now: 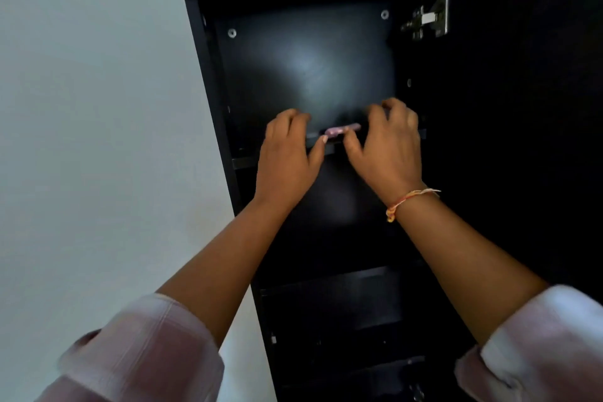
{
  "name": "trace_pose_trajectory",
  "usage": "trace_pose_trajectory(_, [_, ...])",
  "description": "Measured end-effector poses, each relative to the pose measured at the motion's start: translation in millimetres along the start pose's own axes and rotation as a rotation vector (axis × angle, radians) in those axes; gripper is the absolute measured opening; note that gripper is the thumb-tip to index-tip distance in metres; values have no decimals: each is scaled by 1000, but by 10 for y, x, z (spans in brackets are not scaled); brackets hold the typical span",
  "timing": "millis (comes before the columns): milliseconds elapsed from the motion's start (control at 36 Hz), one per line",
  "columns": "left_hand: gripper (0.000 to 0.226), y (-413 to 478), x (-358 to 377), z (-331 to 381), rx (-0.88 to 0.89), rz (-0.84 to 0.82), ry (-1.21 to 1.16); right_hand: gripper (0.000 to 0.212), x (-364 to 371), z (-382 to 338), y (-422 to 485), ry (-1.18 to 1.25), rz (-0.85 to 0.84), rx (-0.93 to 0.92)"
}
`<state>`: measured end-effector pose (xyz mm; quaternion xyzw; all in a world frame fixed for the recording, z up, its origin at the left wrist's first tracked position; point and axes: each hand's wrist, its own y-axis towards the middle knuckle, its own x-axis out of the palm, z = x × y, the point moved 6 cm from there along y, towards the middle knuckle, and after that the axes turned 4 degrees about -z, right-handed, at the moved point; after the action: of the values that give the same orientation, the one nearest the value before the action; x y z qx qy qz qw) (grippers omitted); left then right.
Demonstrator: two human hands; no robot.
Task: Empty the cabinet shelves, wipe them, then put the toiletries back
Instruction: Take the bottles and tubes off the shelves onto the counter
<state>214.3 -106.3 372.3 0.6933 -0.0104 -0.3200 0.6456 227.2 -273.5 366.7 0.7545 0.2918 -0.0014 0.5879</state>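
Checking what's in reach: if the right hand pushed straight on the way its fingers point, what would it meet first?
Probably the black cabinet's back panel. The right hand curls over the top shelf, beside a small pink object; depth is unclear.

Matt black cabinet (208, 75), shiny metal hinge (430, 15).

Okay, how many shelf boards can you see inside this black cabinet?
2. The upper black shelf board runs under both hands; the lower black shelf board sits between the forearms. More may be hidden in the dark bottom.
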Motion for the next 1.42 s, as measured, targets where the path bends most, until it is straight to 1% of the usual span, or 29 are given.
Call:
trace_pose_trajectory(56, [44, 171, 84, -14, -6, -86, -19, 54, 31, 62, 144, -56, -42, 28])
trace_pose_trajectory(111, [44, 317, 209, -51, -27, -191, -30, 54, 79, 116, 269, -133, -123, 54])
trace_pose_trajectory(250, [49, 536, 516, -167, -173, -478, -92, 60, 291, 284, 453, -201, -458, 169])
trace_pose_trajectory(306, [52, 584, 581, -178, -207, -559, -92, 63, 362, 314, 492, -218, -546, 183])
trace_pose_trajectory(389, [52, 635, 629, -150, -216, -644, -122, 62, 424, 309, 550, -236, -612, 179])
trace_pose_trajectory(444, [43, 655, 645, -135, -209, -672, -126, 58, 420, 278, 576, -260, -618, 157])
trace_pose_trajectory(583, [30, 665, 684, -207, -274, -594, -250, 43, 383, 220, 599, -213, -558, 146])
trace_pose_trajectory(667, [26, 668, 666, -233, -284, -534, -254, 28, 395, 220, 619, -203, -522, 149])
trace_pose_trajectory(750, [28, 664, 622, -233, -285, -496, -222, 22, 397, 214, 626, -218, -521, 139])
trace_pose_trajectory(889, [15, 642, 531, -272, -296, -415, -262, 21, 326, 159, 629, -233, -546, 125])
trace_pose_trajectory(972, [13, 636, 434, -295, -296, -321, -294, 36, 229, 128, 613, -263, -574, 132])
trace_pose_trajectory(1028, [13, 616, 361, -300, -285, -251, -313, 43, 178, 132, 602, -277, -585, 141])
trace_pose_trajectory(1111, [11, 561, 257, -305, -275, -168, -380, 43, 133, 104, 578, -301, -610, 142])
trace_pose_trajectory(1222, [12, 487, 105, -310, -237, -73, -438, 49, 118, 76, 554, -264, -623, 172])
trace_pose_trajectory(1278, [14, 442, 21, -313, -220, -25, -447, 47, 139, 96, 532, -203, -604, 191])
trace_pose_trajectory(1361, [18, 361, -119, -274, -174, 14, -425, 31, 111, 96, 459, -56, -518, 232])
trace_pose_trajectory(1417, [18, 293, -220, -225, -139, 22, -402, 27, 44, 51, 396, 24, -438, 246])
